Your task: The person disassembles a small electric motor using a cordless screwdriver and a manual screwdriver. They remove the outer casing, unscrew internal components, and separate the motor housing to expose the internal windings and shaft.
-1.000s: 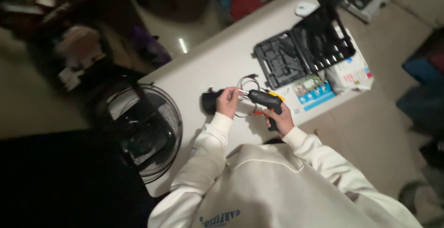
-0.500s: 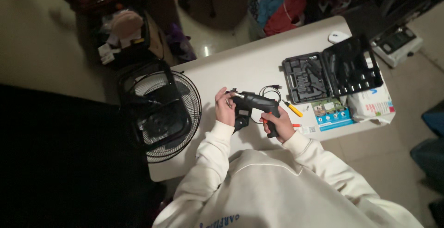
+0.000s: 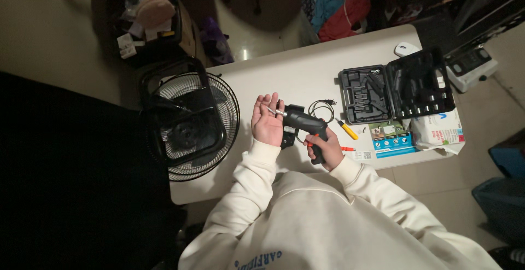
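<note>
Two hands meet over the near edge of the white rectangular table (image 3: 306, 73): my right hand (image 3: 327, 148) is clamped round the grip of a black pistol-shaped cordless screwdriver with an orange trigger (image 3: 304, 123), and my left hand (image 3: 267, 119) is spread open, palm up, its palm against the silvery bit at the tool's nose. The tool is held just above the tabletop, nose pointing left. I judge the step in hand to be seating or checking the bit in the chuck; the next move calls for a steady grip on the handle and a light pinch on that small metal tip, kept in line with the barrel

Beyond the tool lie a coiled black cable (image 3: 321, 107), a small yellow-handled screwdriver (image 3: 348, 130) and, further right, an open black moulded tool case (image 3: 396, 92) with a blue printed leaflet (image 3: 389, 137) beside it. A black pedestal fan (image 3: 188, 125) stands at the table's left end

The dim light hides much: I cannot tell whether the bit is fully home, a dark object under the tool is unreadable, and the case's slots blur together
</note>
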